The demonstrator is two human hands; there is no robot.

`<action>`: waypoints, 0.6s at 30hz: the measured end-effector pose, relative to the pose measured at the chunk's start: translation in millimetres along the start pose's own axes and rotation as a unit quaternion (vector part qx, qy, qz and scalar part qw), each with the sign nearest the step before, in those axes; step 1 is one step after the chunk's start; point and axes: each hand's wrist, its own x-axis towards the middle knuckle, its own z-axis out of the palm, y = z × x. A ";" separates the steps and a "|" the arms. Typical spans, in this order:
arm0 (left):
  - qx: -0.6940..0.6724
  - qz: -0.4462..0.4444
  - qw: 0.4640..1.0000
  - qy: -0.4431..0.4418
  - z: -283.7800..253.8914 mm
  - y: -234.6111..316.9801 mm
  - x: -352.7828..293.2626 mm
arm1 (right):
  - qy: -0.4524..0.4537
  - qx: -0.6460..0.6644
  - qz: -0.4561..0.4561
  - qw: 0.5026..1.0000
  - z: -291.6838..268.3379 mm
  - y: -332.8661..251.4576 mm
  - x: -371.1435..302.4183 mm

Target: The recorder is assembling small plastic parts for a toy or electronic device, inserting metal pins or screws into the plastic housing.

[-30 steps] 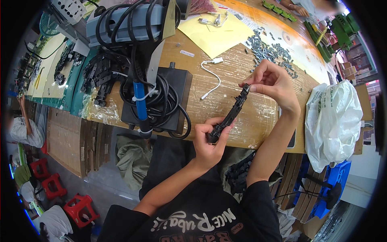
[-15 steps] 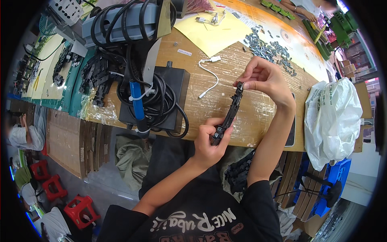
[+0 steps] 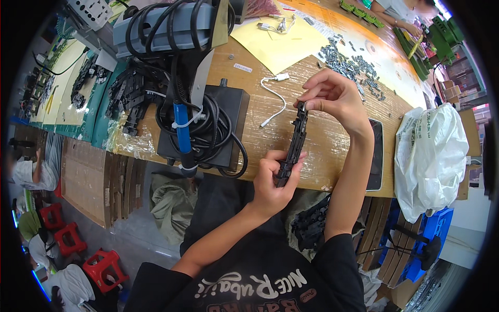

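A long, narrow black plastic part (image 3: 297,136) is held upright over the table's front edge. My left hand (image 3: 274,184) wraps round its lower end. At its upper end, the thumb and fingers of my right hand (image 3: 332,99) pinch the tip; whether a smaller piece sits between them is too small to make out. Beyond my right hand lies a scattered heap of small metallic pieces (image 3: 358,67). A short white cable (image 3: 283,99) rests on the table to the left of the part.
A black box (image 3: 228,112) with coiled black cable and a blue-handled tool (image 3: 182,127) stands left. More black parts (image 3: 132,96) are piled beyond it. At right are a dark tablet-like device (image 3: 375,156) and a white plastic bag (image 3: 431,156). A co-worker's hand (image 3: 410,27) shows by a green machine (image 3: 444,39).
The upper end of the black part has swung slightly left, so it stands straighter. My right hand has moved left with it, while my left hand keeps its grip.
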 end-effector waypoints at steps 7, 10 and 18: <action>-0.023 -0.017 1.000 0.011 -0.8 0.9 -1.3 | 0.017 0.017 -0.018 1.000 5.4 -3.8 -1.4; -0.017 -0.011 1.000 0.007 -1.2 1.2 -0.9 | 0.012 0.014 -0.028 0.999 4.8 -3.7 -1.7; 0.030 0.025 0.999 0.001 -2.6 -1.7 -1.4 | 0.023 0.000 -0.041 0.999 5.3 -6.5 -4.8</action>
